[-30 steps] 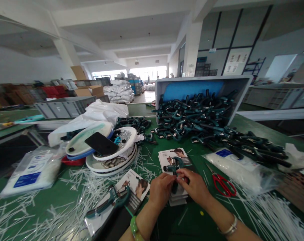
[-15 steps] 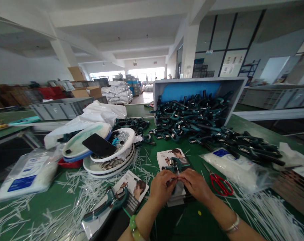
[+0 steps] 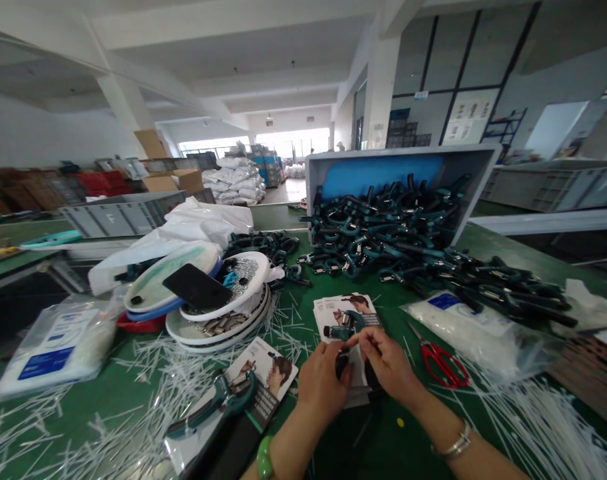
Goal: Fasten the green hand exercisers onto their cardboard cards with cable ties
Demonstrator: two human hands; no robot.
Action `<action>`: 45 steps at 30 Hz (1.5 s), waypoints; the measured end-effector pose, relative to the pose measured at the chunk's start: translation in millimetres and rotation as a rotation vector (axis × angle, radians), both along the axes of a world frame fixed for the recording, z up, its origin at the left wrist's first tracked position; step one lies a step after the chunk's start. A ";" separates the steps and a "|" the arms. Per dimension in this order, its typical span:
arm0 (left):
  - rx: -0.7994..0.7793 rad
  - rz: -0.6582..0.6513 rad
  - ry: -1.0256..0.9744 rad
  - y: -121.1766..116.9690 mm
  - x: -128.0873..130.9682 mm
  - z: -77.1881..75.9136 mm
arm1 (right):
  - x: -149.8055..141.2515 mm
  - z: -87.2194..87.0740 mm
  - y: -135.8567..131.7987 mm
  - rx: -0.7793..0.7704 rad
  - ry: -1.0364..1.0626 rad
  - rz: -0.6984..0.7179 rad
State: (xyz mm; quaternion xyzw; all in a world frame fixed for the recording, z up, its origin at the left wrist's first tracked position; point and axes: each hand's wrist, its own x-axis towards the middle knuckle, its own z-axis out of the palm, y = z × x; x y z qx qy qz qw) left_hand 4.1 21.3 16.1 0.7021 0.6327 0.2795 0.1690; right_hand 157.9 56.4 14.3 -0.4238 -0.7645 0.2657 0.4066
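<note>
A dark green, plier-like hand tool (image 3: 346,323) with black handles lies on a stack of printed cards (image 3: 326,308) in front of me. My left hand (image 3: 325,377) is closed around its near part, fingers curled over a black handle. My right hand (image 3: 387,363) is closed beside it, thumb and fingertips pinched near the left fingertips; what they hold is hidden. Nearer and to the left, another tool of this kind (image 3: 233,400) rests on its printed card (image 3: 278,377). White cable ties (image 3: 158,387) are scattered around it.
Red-handled scissors (image 3: 446,370) and a bag of white ties (image 3: 463,327) lie at right. Behind, a tipped grey crate (image 3: 476,200) spills several green tools. Stacked white bowls (image 3: 223,340) with metal parts and a black phone (image 3: 197,288) stand at left.
My hands have parted slightly: the right has risen a little, and the left has curled round the tool's near part. More of the tool's green head shows.
</note>
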 end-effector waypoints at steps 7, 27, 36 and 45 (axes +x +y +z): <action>-0.127 0.072 -0.125 10.5 -18.5 -8.6 | 4.9 -8.8 -12.9 0.314 -0.377 0.170; -0.110 0.126 0.036 8.2 -4.3 -9.1 | 92.1 1.2 -5.6 -0.111 -0.796 -0.414; 0.067 0.060 0.148 5.6 17.8 2.9 | 122.8 9.9 10.1 -0.369 -0.911 -0.400; -0.075 0.047 -0.308 30.1 20.3 -13.4 | 86.4 9.4 -32.7 0.123 -0.773 -0.163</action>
